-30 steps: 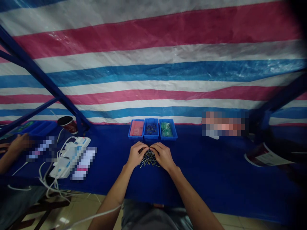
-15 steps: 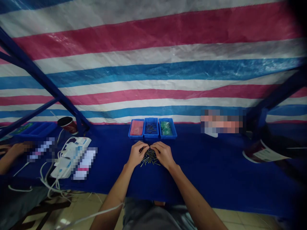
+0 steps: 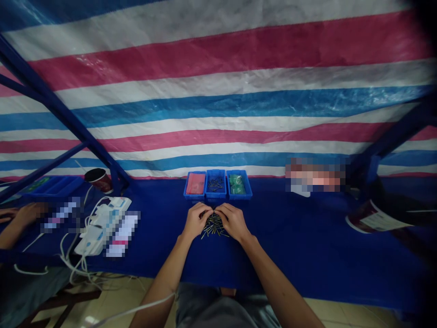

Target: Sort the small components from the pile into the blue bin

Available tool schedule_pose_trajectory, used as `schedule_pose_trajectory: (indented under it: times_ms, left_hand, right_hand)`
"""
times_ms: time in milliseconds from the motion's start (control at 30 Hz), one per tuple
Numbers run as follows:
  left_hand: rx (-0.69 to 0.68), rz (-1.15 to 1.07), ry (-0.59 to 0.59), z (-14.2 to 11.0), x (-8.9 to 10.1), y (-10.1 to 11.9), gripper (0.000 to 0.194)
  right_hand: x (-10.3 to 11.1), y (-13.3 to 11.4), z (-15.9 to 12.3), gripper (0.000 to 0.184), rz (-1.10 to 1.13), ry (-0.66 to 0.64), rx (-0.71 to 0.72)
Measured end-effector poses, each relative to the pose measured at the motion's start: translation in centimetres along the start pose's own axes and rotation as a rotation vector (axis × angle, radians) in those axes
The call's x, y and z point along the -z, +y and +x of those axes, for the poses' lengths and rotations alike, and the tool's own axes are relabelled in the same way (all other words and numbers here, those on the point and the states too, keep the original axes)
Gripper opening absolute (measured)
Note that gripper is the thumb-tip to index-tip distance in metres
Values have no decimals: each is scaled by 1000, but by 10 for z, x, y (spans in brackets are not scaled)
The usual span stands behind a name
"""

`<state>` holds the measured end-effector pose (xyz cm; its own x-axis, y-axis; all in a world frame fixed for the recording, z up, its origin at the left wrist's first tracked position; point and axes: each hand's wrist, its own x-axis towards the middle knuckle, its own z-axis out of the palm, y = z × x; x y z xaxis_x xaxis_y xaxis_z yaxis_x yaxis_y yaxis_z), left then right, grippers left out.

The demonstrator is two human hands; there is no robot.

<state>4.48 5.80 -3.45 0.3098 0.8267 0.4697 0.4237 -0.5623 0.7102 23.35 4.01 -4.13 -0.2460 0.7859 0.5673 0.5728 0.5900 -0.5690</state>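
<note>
A loose heap of small dark metal pins with brass-coloured ends (image 3: 214, 227) lies on the blue tablecloth (image 3: 283, 246). My left hand (image 3: 195, 221) and my right hand (image 3: 235, 222) curve over it from both sides, their fingertips almost meeting at its top edge. The fingers hide any pin they might hold. Just beyond the hands stand three blue plastic bins: one with a red bag (image 3: 194, 185), one with dark pins (image 3: 215, 184), and one with a green bag (image 3: 238, 186).
Left of my hands lies a white power strip (image 3: 99, 234) with white cables trailing over the table edge. Further left are a co-worker's hand (image 3: 29, 213), a blue tray (image 3: 54, 186) and a dark cup (image 3: 98, 180). A striped tarp and blue steel frame stand behind.
The view has shifted slightly. My hands stay around the heap, with no clear change in the pins.
</note>
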Motion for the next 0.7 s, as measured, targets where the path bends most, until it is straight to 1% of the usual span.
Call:
schedule_pose_trajectory:
  times_ms: [167, 333, 500, 567, 700]
  left_hand:
    - [3, -10, 0, 0, -1, -1, 19]
    - [0, -18, 0, 1, -2, -2, 19]
    - [-15, -29, -9, 1, -3, -2, 19]
    - [-10, -22, 3, 1, -3, -2, 20]
    - [17, 0, 30, 1, -1, -2, 22]
  right_hand:
    - [0, -4, 3, 24, -100, -62, -18]
    - [-4, -1, 1, 30, -122, -100, -28]
    - [-4, 3, -1, 37, -133, -107, -82]
    - [-1, 3, -1, 35, -90, -105, -93]
    - [6, -1, 0, 20, 3, -63, -96]
